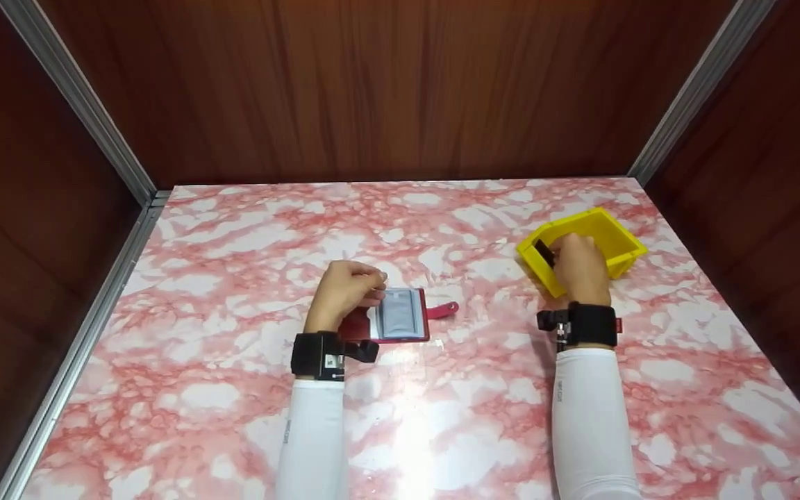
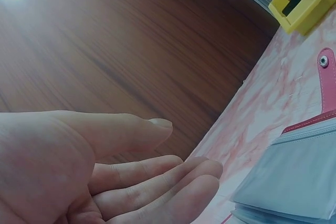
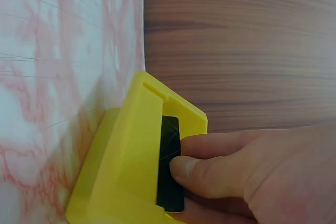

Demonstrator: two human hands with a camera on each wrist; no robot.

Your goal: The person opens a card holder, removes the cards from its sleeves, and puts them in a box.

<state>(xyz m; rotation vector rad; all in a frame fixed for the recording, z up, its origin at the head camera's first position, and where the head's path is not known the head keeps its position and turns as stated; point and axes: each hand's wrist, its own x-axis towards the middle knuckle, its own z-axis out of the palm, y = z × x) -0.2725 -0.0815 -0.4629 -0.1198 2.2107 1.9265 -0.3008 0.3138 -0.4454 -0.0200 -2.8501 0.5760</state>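
My right hand (image 1: 582, 269) reaches into the yellow bin (image 1: 537, 267) at the right. Between its thumb and fingers it pinches a thin black card (image 3: 169, 169), scratched on its face, beside the bin's wall. Left of the bin, a red card holder (image 1: 425, 326) lies spread on the table, its clear grey sleeves (image 1: 400, 312) facing up. A strap with a metal snap (image 1: 445, 310) sticks out from its right side. My left hand (image 1: 346, 292) hovers at the holder's left part, covering some of it; in the left wrist view its fingers are loosely bent, holding nothing.
The red-and-white marbled table (image 1: 219, 396) carries both things. Dark wood-grain panels (image 1: 386, 90) enclose it at the back and sides, with metal corner posts (image 1: 87, 104). A bright light reflection lies on the table in front of the holder.
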